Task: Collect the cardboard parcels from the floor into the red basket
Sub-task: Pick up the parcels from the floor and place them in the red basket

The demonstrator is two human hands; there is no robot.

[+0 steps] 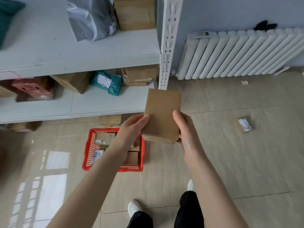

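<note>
Partway done: left hand [131, 130] and right hand [187, 131] clasp a plain cardboard parcel [162, 116] by its sides, in the air just right of the red basket [88, 145], which seemingly holds several parcels already; one labelled parcel [245, 125] lies on the floor [213, 153], uncollected.

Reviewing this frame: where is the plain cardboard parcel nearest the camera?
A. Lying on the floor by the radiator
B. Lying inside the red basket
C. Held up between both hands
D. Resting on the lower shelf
C: the left hand and the right hand grip the cardboard parcel by its sides, holding it up in the air and outside the red basket.
</note>
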